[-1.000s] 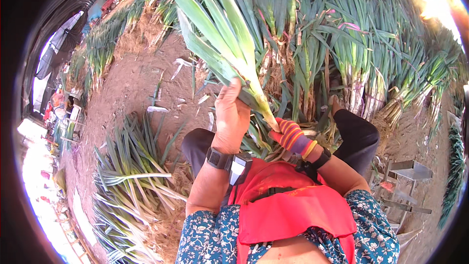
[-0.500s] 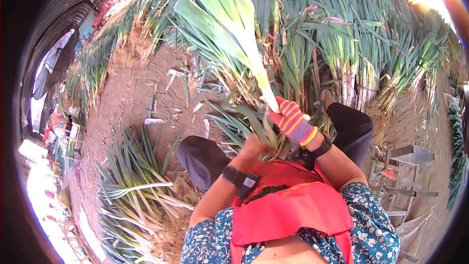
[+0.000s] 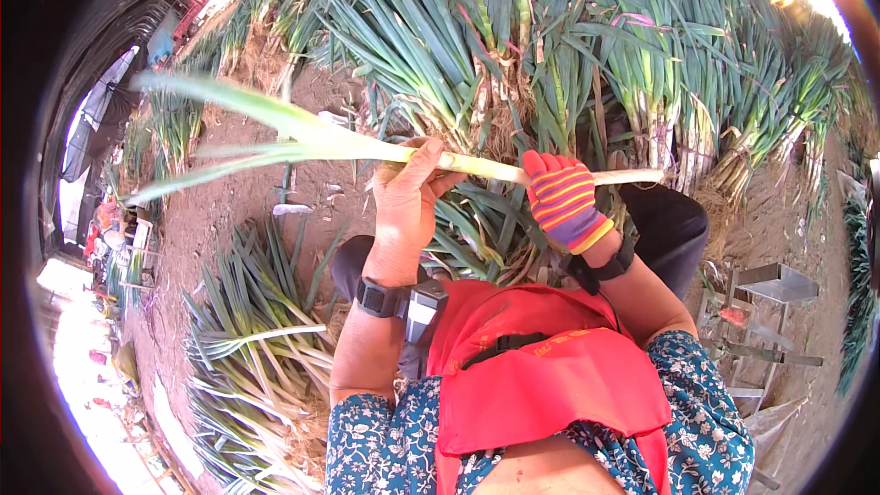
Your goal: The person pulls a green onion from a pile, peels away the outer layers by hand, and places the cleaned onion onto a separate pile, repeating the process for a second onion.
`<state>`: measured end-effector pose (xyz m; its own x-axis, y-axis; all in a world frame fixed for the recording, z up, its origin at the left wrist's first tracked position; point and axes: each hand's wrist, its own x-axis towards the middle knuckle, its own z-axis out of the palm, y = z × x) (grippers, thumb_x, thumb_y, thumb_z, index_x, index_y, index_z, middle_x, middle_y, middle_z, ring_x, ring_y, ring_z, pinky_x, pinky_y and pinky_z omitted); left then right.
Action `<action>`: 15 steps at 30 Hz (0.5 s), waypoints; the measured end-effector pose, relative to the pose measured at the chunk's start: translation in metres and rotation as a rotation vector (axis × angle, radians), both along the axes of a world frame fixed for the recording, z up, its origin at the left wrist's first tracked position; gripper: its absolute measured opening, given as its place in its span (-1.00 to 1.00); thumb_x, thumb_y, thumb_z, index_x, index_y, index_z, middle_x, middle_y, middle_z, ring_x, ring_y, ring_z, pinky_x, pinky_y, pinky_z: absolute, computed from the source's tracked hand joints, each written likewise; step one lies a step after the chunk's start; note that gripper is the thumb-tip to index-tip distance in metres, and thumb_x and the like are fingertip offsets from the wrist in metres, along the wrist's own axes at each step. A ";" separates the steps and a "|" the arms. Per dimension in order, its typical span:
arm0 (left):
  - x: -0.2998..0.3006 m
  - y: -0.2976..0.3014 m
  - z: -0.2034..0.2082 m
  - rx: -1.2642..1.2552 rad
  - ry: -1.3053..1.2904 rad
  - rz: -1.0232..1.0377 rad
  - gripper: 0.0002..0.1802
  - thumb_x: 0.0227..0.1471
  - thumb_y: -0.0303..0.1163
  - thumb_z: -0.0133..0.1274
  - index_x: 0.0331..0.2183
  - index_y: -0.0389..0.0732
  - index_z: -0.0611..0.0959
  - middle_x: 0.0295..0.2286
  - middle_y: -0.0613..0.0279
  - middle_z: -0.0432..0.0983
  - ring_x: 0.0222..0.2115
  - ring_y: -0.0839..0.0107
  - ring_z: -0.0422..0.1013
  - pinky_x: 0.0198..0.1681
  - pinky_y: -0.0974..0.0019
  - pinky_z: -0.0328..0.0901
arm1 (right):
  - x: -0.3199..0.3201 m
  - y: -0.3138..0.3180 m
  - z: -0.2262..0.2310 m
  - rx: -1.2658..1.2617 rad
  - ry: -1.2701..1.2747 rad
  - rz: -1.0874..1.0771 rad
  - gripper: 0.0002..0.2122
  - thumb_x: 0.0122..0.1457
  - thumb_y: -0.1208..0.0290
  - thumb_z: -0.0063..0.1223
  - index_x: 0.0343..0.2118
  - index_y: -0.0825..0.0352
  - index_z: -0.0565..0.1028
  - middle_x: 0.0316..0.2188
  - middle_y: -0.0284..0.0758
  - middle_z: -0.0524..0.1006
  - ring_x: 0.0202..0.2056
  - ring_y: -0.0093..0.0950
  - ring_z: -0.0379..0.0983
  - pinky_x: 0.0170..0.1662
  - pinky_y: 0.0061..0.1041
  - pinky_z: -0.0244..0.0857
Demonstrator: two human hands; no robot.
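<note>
A long leek (image 3: 486, 167) lies nearly level across the middle, its pale root end to the right and its green leaves fanning left. My bare left hand (image 3: 410, 191) grips it where the leaves begin to spread. Nearer the root end, my right hand (image 3: 564, 202), in a striped red, yellow and purple glove, is closed around the white stalk. Below the hands, between my knees, loose leeks and leaf scraps (image 3: 486, 234) lie on the ground. The leaf tips of the held leek are blurred.
A pile of leeks (image 3: 266, 357) with pale stalks and roots lies at my left. Tied leek bundles (image 3: 642, 64) stand in a dense row ahead. At the right is a metal stool or frame (image 3: 775, 284). Brown soil (image 3: 238, 179) carries stray leaf bits.
The leek has swung from upright to nearly level, leaves now to the left. My left hand has risen from the lap and taken hold of it; the right hand still grips it.
</note>
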<state>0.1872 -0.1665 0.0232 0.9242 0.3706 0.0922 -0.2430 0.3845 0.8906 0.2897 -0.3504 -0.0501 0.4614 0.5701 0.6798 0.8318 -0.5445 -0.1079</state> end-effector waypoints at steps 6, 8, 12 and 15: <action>-0.008 -0.005 -0.018 -0.148 -0.041 0.098 -0.85 0.04 -0.48 -0.04 -0.30 -0.28 0.53 -0.35 0.02 0.53 -0.27 0.14 0.49 -0.16 0.10 0.42 | -0.010 0.019 0.030 0.158 0.231 0.272 -0.42 -0.19 0.34 0.25 -0.01 0.26 0.35 -0.18 -0.22 0.43 -0.15 -0.21 0.35 -0.09 -0.26 0.20; -0.013 -0.005 -0.020 -0.141 -0.049 0.069 -0.84 0.04 -0.48 -0.04 -0.27 -0.29 0.52 -0.29 0.01 0.51 -0.22 0.15 0.47 -0.10 0.10 0.39 | -0.015 0.028 0.034 0.285 0.274 0.378 -0.41 -0.21 0.39 0.27 -0.01 0.27 0.35 -0.16 -0.21 0.42 -0.15 -0.20 0.34 -0.08 -0.24 0.20; -0.018 -0.004 -0.026 -0.150 -0.078 0.052 -0.79 0.06 -0.42 -0.01 -0.23 -0.28 0.50 -0.23 0.01 0.49 -0.16 0.19 0.43 -0.08 0.18 0.35 | -0.016 0.041 0.033 0.337 0.338 0.472 -0.39 -0.22 0.47 0.28 0.01 0.28 0.35 -0.12 -0.19 0.40 -0.10 -0.17 0.33 -0.06 -0.25 0.23; -0.022 -0.001 -0.029 -0.167 -0.074 0.034 -0.76 0.07 -0.39 0.01 -0.20 -0.27 0.49 -0.23 0.04 0.49 -0.17 0.23 0.43 -0.10 0.23 0.33 | -0.020 0.044 0.037 0.353 0.389 0.514 -0.40 -0.20 0.49 0.27 0.01 0.27 0.35 -0.11 -0.18 0.40 -0.09 -0.14 0.32 -0.07 -0.24 0.25</action>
